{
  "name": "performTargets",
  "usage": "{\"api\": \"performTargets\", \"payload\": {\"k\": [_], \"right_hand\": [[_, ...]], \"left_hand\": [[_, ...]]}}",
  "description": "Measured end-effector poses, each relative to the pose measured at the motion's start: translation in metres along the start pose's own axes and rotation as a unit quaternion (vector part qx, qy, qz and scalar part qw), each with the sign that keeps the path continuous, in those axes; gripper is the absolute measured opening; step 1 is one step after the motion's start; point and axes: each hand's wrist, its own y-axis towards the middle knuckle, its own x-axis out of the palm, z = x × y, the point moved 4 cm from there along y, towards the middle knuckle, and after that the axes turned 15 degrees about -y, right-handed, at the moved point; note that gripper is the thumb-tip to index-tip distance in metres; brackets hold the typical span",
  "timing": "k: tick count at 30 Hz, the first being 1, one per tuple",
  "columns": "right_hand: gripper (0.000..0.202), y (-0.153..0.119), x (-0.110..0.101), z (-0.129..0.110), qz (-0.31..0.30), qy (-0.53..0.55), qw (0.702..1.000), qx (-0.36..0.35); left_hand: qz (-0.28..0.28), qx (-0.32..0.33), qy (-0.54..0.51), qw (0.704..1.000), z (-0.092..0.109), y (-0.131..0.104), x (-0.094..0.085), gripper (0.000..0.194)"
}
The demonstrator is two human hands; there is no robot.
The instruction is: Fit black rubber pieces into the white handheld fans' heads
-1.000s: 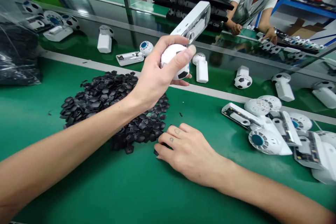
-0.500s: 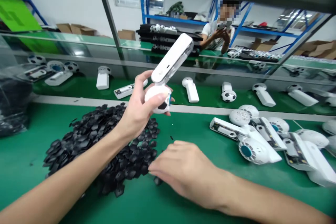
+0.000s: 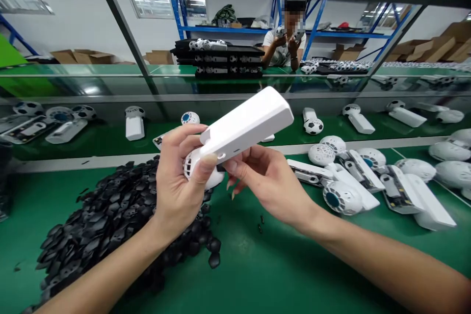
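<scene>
My left hand (image 3: 184,171) is closed round the rounded, slotted head of a white handheld fan (image 3: 253,120), whose handle points up and to the right. Against that head my right hand (image 3: 270,176) pinches a small black piece (image 3: 221,168), mostly hidden by the thumb. Below and to the left lies a large heap of black pentagonal pieces (image 3: 106,211) on the green work surface (image 3: 235,274). A couple of tiny black bits (image 3: 260,225) lie below my right hand.
Several white fans (image 3: 344,197), some with opened handles, are piled on the right. Along the green strip behind stand more fans, some with football-patterned heads (image 3: 313,126). Beyond the glass, a person (image 3: 285,44) sits beside stacked black trays (image 3: 217,59).
My right hand has risen from the edge of the black heap to the fan head. The fan has turned, its handle lower and closer, and the view has shifted.
</scene>
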Motion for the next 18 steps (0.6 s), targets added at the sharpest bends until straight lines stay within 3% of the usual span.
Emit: {"api": "performTargets", "payload": {"k": [4,13,18], "right_hand": [[0.03,-0.004,0.002,-0.003,-0.014,-0.014,1.0,0.0],[0.048,-0.005,0.006,0.005,-0.072,0.075,0.992,0.068],[0.041,-0.01,0.006,0.018,-0.109,0.051,0.991,0.054]], "left_hand": [[0.001,0.04,0.06,0.997,0.001,-0.001,-0.002,0.041],[-0.058,0.182,0.145,0.971,0.024,-0.001,-0.003,0.032],[-0.118,0.164,0.117,0.972,0.04,0.002,0.005,0.035]]}}
